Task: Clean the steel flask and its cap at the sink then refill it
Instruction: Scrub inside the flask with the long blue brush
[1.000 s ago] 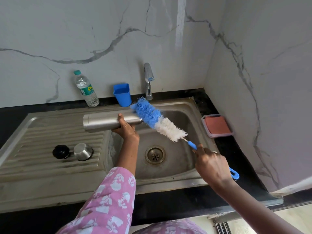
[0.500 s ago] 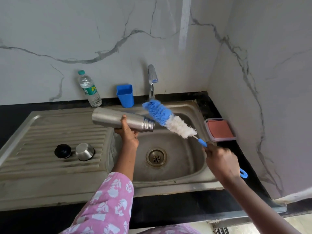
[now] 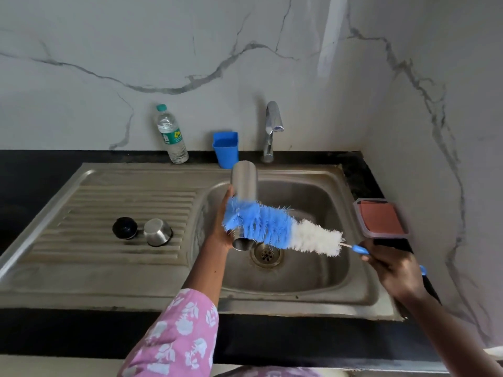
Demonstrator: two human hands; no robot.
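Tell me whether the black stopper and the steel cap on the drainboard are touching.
Apart. The head view shows a strip of drainboard between the black stopper and the steel cap.

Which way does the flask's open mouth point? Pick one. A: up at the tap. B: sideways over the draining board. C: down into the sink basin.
C: the left hand holds the steel flask base up, its mouth low over the drain, while the right hand holds the bottle brush across it.
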